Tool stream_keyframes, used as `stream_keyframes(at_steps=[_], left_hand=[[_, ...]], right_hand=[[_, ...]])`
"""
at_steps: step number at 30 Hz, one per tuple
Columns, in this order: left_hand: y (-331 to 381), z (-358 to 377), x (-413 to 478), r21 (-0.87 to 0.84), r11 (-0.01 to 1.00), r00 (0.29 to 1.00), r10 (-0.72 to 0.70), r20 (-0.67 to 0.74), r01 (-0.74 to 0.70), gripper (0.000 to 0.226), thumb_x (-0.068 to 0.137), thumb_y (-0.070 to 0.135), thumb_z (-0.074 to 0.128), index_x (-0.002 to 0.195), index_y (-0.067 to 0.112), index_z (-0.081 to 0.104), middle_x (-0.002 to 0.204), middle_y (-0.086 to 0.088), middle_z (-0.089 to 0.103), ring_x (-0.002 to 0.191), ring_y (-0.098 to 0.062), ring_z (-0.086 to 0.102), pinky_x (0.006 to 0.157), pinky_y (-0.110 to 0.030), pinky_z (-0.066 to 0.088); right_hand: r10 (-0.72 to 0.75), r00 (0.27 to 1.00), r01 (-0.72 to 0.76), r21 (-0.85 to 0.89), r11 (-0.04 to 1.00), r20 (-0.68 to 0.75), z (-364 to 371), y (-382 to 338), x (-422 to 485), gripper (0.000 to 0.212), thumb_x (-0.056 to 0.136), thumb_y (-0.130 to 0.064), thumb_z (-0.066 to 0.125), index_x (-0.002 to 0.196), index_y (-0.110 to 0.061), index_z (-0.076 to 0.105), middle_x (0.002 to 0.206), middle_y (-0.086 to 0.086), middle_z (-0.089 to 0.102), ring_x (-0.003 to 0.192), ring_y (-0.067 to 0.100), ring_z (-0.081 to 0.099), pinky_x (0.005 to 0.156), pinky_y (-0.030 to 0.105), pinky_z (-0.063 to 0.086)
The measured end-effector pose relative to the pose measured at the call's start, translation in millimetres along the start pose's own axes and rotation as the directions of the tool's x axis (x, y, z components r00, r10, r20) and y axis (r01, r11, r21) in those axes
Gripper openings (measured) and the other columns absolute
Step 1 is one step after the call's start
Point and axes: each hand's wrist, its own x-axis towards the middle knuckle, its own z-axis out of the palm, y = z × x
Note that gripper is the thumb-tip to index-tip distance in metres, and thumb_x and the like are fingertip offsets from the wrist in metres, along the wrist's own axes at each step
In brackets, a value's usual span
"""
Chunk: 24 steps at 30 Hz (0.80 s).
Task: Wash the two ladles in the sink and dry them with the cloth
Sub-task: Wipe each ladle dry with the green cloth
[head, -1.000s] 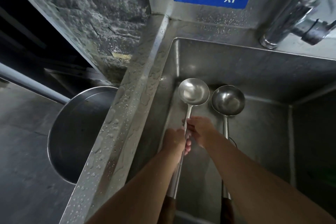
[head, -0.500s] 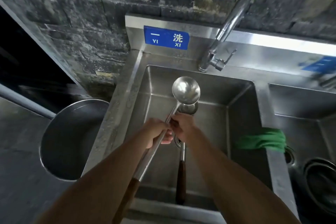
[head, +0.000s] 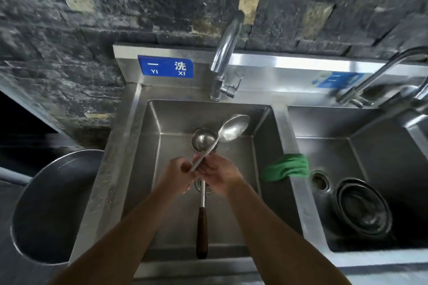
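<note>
Since earlier: held ladle has swung its bowl rightward, off the resting one.
Head view, left hand: closed round the held ladle's shaft.
Right hand: fingers curled on the same shaft.
Second ladle: lies flat in the sink.
Cloth: draped over the basin divider.
Tap: no water visibly running.
Risk: wet steel could slip through both grips and clatter onto the ladle below.

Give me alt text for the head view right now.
Both hands, left hand and right hand, hold one ladle over the left sink basin; a second ladle lies inside. A green cloth drapes the divider.
</note>
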Motion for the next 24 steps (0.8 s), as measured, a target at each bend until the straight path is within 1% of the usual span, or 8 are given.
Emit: stream_keyframes(at_steps=[3, 5, 8, 12, 15, 17, 20, 24], left_hand=[[8.7, 23.2, 0.6, 0.099, 0.995, 0.997, 0.036, -0.061, -0.03, 0.016, 0.082, 0.017, 0.072, 0.075, 0.008, 0.06, 0.056, -0.006, 0.062, 0.044, -0.016, 0.056, 0.046, -0.029, 0.046], [11.4, 43.4, 1.1, 0.08, 0.997, 0.996, 0.01, -0.094, -0.002, 0.014, 0.083, 0.016, 0.07, 0.075, 0.009, 0.061, 0.059, -0.006, 0.064, 0.044, -0.016, 0.057, 0.046, -0.027, 0.047], [11.3, 64.0, 0.3, -0.01, 0.999, 0.994, -0.053, -0.095, 0.052, 0.012, 0.083, 0.011, 0.07, 0.075, 0.009, 0.061, 0.058, -0.007, 0.064, 0.041, -0.015, 0.054, 0.045, -0.027, 0.045], [7.8, 86.7, 0.4, -0.174, 0.976, 0.99, -0.136, -0.025, 0.13, 0.014, 0.086, 0.0, 0.065, 0.073, -0.002, 0.061, 0.051, -0.009, 0.059, 0.039, -0.019, 0.048, 0.039, -0.023, 0.039], [5.3, 103.1, -2.2, -0.202, 0.962, 0.983, -0.184, 0.018, 0.184, 0.018, 0.089, 0.001, 0.061, 0.072, -0.001, 0.062, 0.048, -0.007, 0.057, 0.038, -0.019, 0.046, 0.04, -0.023, 0.037], [4.2, 113.8, -4.5, -0.229, 0.948, 0.975, -0.221, 0.023, 0.221, 0.015, 0.089, 0.001, 0.061, 0.076, -0.003, 0.062, 0.055, -0.013, 0.059, 0.041, -0.02, 0.047, 0.04, -0.024, 0.037], [6.9, 125.8, -8.8, -0.249, 0.931, 0.963, -0.263, 0.058, 0.269, 0.01, 0.09, 0.002, 0.06, 0.083, -0.004, 0.063, 0.065, -0.016, 0.06, 0.046, -0.019, 0.05, 0.043, -0.025, 0.038], [11.6, 131.0, -15.8, -0.255, 0.924, 0.959, -0.277, 0.067, 0.285, 0.01, 0.091, 0.003, 0.06, 0.09, -0.005, 0.064, 0.066, -0.016, 0.062, 0.048, -0.021, 0.052, 0.045, -0.026, 0.041]], right_hand=[[0.026, 1.0, -0.026, 0.022, 0.999, 0.009, -27.7, -17.1, 1.9, 0.019, 0.094, 0.003, 0.048, 0.108, 0.009, 0.06, 0.114, 0.028, 0.066, 0.104, 0.04, 0.064, 0.094, 0.049, 0.053], [0.02, 0.999, -0.02, -0.029, 0.999, -0.027, -56.0, -34.2, 2.9, 0.026, 0.094, 0.001, 0.051, 0.118, 0.007, 0.058, 0.118, 0.025, 0.067, 0.106, 0.037, 0.067, 0.09, 0.045, 0.056], [-0.063, 0.984, 0.011, -0.295, 0.955, -0.168, -100.0, -65.8, 4.6, 0.032, 0.093, -0.005, 0.054, 0.124, 0.001, 0.059, 0.119, 0.019, 0.068, 0.11, 0.032, 0.066, 0.09, 0.041, 0.056], [-0.47, 0.844, 0.017, -0.863, 0.505, -0.259, -162.2, -111.4, -3.0, 0.03, 0.087, -0.013, 0.06, 0.116, -0.012, 0.066, 0.115, 0.009, 0.069, 0.108, 0.028, 0.064, 0.086, 0.031, 0.051], [-0.667, 0.732, 0.054, -0.964, 0.259, -0.138, -200.2, -134.6, -18.7, 0.033, 0.084, -0.016, 0.063, 0.118, -0.014, 0.064, 0.115, 0.01, 0.062, 0.106, 0.028, 0.061, 0.091, 0.034, 0.05], [-0.714, 0.688, -0.003, -0.984, 0.177, -0.131, -220.9, -145.8, -23.8, 0.043, 0.083, -0.025, 0.067, 0.124, -0.014, 0.058, 0.122, 0.012, 0.054, 0.11, 0.03, 0.054, 0.094, 0.035, 0.045], [-0.639, 0.728, -0.139, -0.966, 0.217, -0.248, -242.3, -155.8, -20.0, 0.075, 0.079, -0.043, 0.072, 0.141, -0.014, 0.04, 0.137, 0.015, 0.043, 0.126, 0.034, 0.042, 0.105, 0.045, 0.039], [-0.411, 0.832, -0.137, -0.857, 0.497, -0.372, -252.0, -152.4, -10.7, 0.082, 0.082, -0.042, 0.073, 0.144, -0.008, 0.031, 0.134, 0.018, 0.046, 0.117, 0.033, 0.051, 0.093, 0.038, 0.046]])
